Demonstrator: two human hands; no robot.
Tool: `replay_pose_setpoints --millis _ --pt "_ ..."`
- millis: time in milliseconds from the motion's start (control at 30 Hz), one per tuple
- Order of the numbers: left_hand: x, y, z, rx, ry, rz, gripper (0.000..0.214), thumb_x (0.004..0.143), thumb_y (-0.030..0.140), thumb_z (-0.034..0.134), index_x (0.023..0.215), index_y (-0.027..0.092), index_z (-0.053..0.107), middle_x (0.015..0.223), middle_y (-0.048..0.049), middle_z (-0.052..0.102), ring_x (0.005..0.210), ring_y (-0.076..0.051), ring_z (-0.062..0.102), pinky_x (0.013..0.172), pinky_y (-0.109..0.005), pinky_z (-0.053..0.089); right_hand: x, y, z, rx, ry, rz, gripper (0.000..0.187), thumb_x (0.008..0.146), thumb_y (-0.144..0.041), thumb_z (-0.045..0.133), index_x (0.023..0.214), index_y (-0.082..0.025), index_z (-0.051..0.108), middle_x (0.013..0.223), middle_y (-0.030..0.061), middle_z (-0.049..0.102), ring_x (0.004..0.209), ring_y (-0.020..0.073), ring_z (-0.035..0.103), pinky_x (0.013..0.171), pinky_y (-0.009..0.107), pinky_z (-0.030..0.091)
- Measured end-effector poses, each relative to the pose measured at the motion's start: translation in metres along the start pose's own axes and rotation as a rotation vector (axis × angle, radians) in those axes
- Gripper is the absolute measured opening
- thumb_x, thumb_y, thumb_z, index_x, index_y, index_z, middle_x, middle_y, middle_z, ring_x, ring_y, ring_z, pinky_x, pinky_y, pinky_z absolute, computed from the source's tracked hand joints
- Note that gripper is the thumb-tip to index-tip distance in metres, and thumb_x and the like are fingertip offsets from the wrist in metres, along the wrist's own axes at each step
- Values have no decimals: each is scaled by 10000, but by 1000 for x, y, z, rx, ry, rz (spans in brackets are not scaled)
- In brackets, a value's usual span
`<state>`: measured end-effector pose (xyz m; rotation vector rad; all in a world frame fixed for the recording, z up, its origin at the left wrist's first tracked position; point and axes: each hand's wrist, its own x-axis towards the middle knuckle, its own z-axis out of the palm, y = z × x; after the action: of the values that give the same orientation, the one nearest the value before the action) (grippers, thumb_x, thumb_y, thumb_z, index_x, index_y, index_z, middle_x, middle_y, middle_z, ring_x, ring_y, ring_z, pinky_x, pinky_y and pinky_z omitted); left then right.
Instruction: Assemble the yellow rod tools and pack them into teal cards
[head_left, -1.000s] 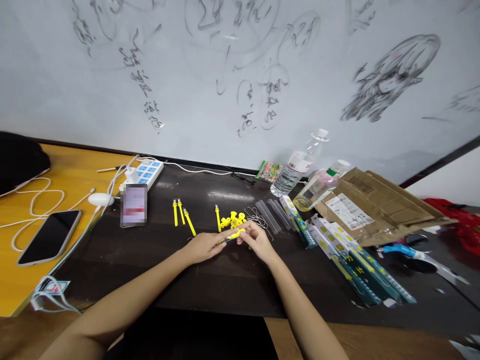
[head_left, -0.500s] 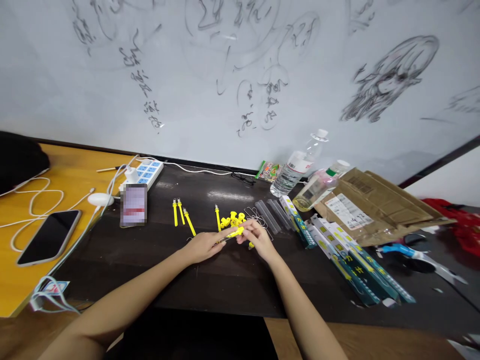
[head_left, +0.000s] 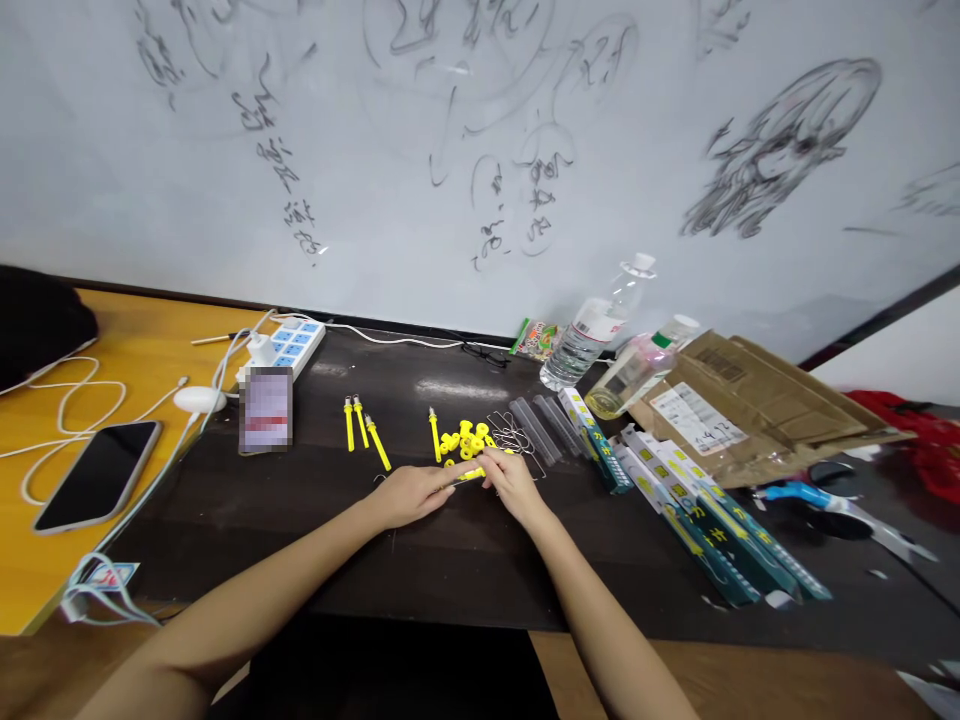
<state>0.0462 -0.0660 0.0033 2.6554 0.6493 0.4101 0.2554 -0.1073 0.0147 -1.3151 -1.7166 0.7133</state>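
Observation:
My left hand (head_left: 412,494) is closed on one end of a slim yellow rod (head_left: 471,475) with thin metal beside it, its fingers stretched along the piece. At the other end, my right hand (head_left: 514,484) pinches the same rod between thumb and fingers. Just beyond my hands lies a pile of small yellow plastic pieces (head_left: 466,437), partly covered by my fingers. Bent wire hooks (head_left: 510,434) are heaped to its right. One yellow rod with a metal tip (head_left: 435,436) stands apart left of the pile, and a group of similar yellow rods (head_left: 378,444) lies farther left.
Clear tubes (head_left: 534,430), several narrow boxes (head_left: 694,520), a water bottle (head_left: 585,345), a second bottle (head_left: 634,375) and a cardboard parcel (head_left: 712,410) fill the right side. Blue-handled scissors (head_left: 847,515) lie beyond. Phones (head_left: 101,475), cables and a power strip (head_left: 296,345) are left.
My right fingers have closed further over the yellow rod's right end, covering more of it. My left hand stays nearly in place.

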Motion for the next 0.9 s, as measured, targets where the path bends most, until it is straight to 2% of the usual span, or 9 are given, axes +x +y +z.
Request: replay_pose_setpoints --millis 67,133,233,333,467,633,767,900 --pt "0 0 0 -19 3 12 533 951 307 352 1452 351 177 1255 -14 590 1027 -171 623 864 -268 456 1 3 3 26 66 -8 470 880 -542 409 554 -203 405 477 -37 411 459 122 502 492 254 381" --pt "0 0 -2 -56 6 23 532 954 306 345 1454 347 169 1271 -10 579 1059 -169 608 881 -267 450 0 3 4 138 95 -7 442 866 -563 415 605 -207 432 508 -35 437 469 125 512 479 253 394" --pt "0 -1 -5 -95 2 8 529 956 309 341 1454 346 167 1287 -7 567 1084 -174 595 895 -276 444 -1 -1 -4 367 92 14 305 827 -529 516 835 -224 512 622 -41 503 511 119 548 515 258 467" --pt "-2 -2 -7 -120 -1 -5 538 956 306 343 1457 345 152 1318 -8 542 1095 -177 589 903 -284 440 -2 -5 -13 452 26 26 324 780 -465 617 993 -227 560 686 -30 555 554 123 588 575 283 516" --pt "-2 -3 -7 -141 6 6 543 955 300 346 1457 350 144 1343 -1 520 1100 -174 585 907 -279 435 -1 -5 -15 445 -43 41 303 769 -434 642 966 -205 612 665 -7 611 559 139 604 603 317 524" --pt "-2 -4 -6 -111 26 4 524 953 304 353 1450 337 191 1300 -12 559 1058 -171 607 881 -266 444 -2 -4 -11 395 -16 37 272 778 -429 634 909 -196 587 628 -12 611 560 140 599 587 295 494" --pt "-2 -4 -4 -70 25 6 526 952 296 352 1447 361 188 1281 -3 572 1045 -169 612 871 -266 451 -5 -9 -12 212 -4 12 197 852 -399 550 819 -210 503 663 -21 567 610 135 580 583 257 434" --pt "-1 -2 -1 -24 26 10 519 952 300 348 1446 361 199 1268 -5 580 1041 -168 614 871 -265 456 -3 -13 -9 -24 -38 -31 295 913 -405 430 691 -213 457 583 -31 490 545 129 496 570 255 369"
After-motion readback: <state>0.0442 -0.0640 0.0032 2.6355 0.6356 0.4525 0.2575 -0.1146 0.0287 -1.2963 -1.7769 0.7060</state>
